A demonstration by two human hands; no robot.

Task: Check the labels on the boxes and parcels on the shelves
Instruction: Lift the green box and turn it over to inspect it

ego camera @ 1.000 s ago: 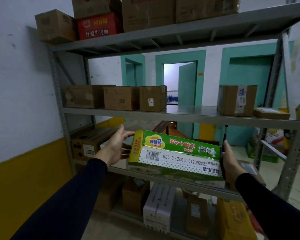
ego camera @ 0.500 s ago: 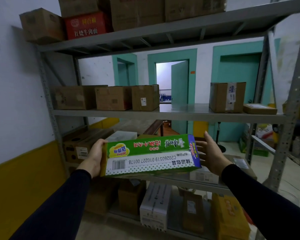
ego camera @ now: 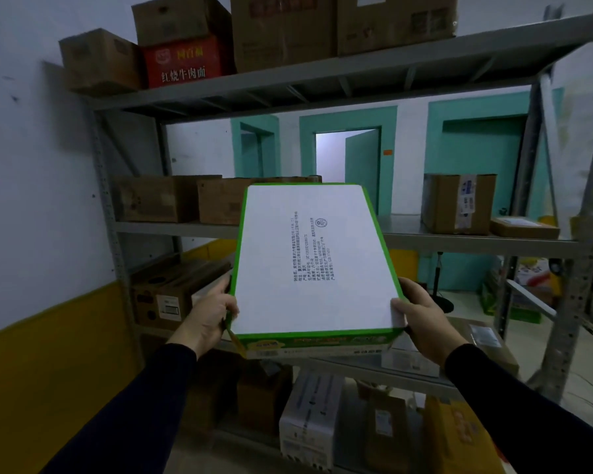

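I hold a flat green-edged box [ego camera: 308,261] up in front of the metal shelving [ego camera: 356,234]. Its broad white face with a small block of printed text is turned toward me. My left hand [ego camera: 208,314] grips the lower left corner, fingers curled round the edge. My right hand [ego camera: 418,316] grips the lower right corner, thumb on the white face. Behind the box, brown cardboard boxes [ego camera: 158,198] stand on the middle shelf, and a taller labelled box [ego camera: 457,203] stands at the right.
The top shelf carries brown cartons and a red carton [ego camera: 182,63]. Lower shelves hold more boxes, among them a white one [ego camera: 308,415] and a yellow one [ego camera: 459,436]. A white and yellow wall is on the left. Teal doors show behind the shelving.
The box was turned from showing its green and barcode side to showing its broad white face, and raised. Both hands shifted to grip its lower corners.
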